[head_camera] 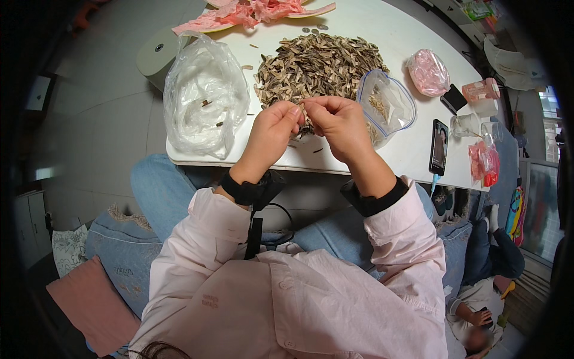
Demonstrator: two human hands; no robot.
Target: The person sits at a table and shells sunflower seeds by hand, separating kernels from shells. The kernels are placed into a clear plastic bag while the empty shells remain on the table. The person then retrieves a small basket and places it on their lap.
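Note:
A large heap of striped sunflower seeds or their husks (323,67) lies on the white table (291,157). Over its near edge, my left hand (276,125) and my right hand (338,123) meet at the fingertips. Both pinch something small and pale, perhaps a seed; the fingers hide most of it. Left of the heap, a clear plastic bag (204,121) stands wide with a few dark bits inside. Beside my right hand, a blue-edged zip bag (397,110) holds pale pieces, probably kernels. A few loose seeds lie near the table's front edge.
Watermelon rinds (264,13) lie at the far edge. A white cylindrical container (157,56) stands beyond the left edge. On the right are a pink wrapped bundle (428,72), a smartphone (438,148) with a cable, and glasses (465,125). Another person (475,309) reclines at lower right.

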